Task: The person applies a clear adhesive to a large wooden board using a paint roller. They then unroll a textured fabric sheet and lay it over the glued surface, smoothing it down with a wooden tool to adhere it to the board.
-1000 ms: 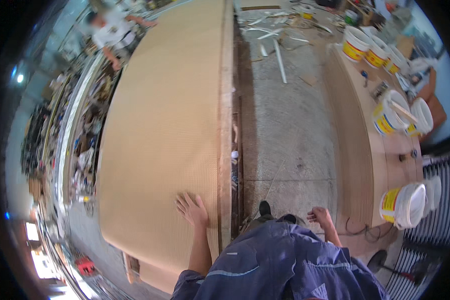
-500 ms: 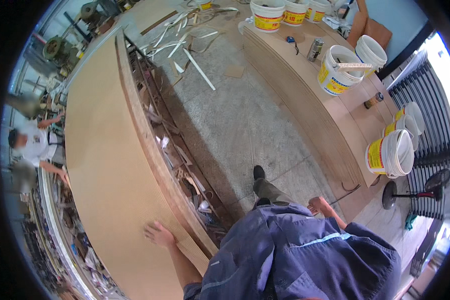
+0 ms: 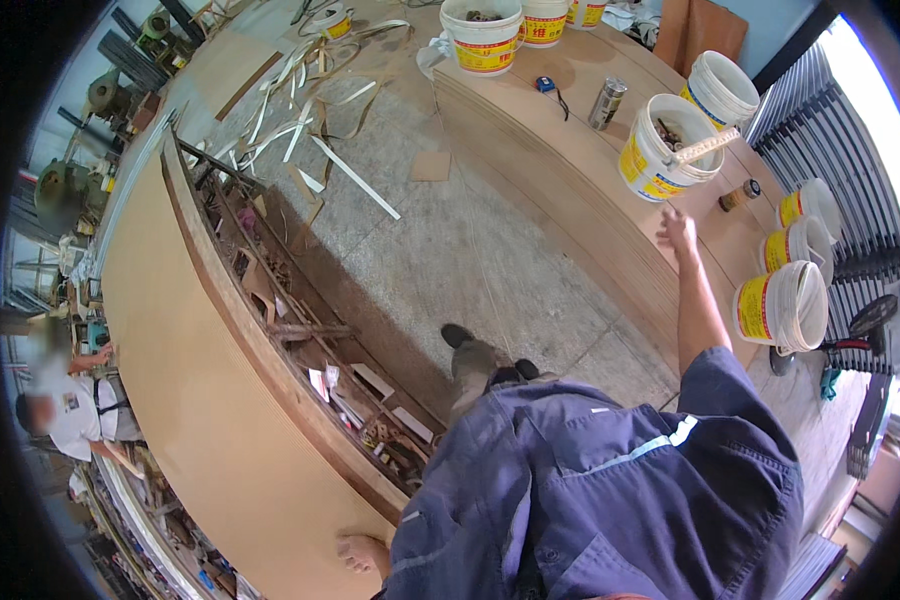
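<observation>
My left hand (image 3: 362, 552) lies flat on a large tan board (image 3: 190, 400) at the lower left, fingers spread on its near end. My right hand (image 3: 677, 229) is stretched out over a stack of brown boards (image 3: 590, 190) on the right, fingers apart, holding nothing. It hovers just below a white and yellow bucket (image 3: 658, 150) with a strip of wood across its rim. A small brown jar (image 3: 734, 196) stands a little to the right of the hand.
More white and yellow buckets (image 3: 782, 305) line the stack's right edge, others (image 3: 485, 35) at its far end. A metal can (image 3: 606, 102) and a blue tape measure (image 3: 544, 85) lie there. Wood strips (image 3: 350, 175) litter the concrete floor. Another person (image 3: 70, 410) stands left.
My right arm has lifted from my side and reached out over the board stack toward the bucket. The view has swung further right. My left hand stays on the tan board.
</observation>
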Demonstrator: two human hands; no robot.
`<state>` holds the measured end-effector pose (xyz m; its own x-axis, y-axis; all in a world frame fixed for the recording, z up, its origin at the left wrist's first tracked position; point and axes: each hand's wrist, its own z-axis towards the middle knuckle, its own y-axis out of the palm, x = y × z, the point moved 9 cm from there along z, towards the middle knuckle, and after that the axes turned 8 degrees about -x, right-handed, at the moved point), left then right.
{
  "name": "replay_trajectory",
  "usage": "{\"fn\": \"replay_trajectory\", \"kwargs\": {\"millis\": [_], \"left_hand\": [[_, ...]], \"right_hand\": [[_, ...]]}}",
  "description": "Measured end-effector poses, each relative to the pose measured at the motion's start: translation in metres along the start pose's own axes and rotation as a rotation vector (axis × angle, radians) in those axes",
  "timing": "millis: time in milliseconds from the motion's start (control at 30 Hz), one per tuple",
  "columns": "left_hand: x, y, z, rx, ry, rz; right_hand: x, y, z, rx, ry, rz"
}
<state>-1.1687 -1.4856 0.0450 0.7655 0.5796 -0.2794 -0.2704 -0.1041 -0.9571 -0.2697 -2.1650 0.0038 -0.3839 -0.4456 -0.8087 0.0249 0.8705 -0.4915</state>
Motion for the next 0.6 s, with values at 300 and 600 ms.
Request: {"fn": "replay_trajectory", "kwargs": {"millis": [300, 600], "left_hand": [[0.162, 0.004, 0.086, -0.15, 0.222, 0.021], [0.404, -0.075, 0.094, -0.149, 0.522, -0.216]], "right_hand": [[-0.03, -0.024, 0.118, 0.225, 0.117, -0.005], [-0.002, -0.035, 0.212, 0.241, 0.361, 0.071]]}}
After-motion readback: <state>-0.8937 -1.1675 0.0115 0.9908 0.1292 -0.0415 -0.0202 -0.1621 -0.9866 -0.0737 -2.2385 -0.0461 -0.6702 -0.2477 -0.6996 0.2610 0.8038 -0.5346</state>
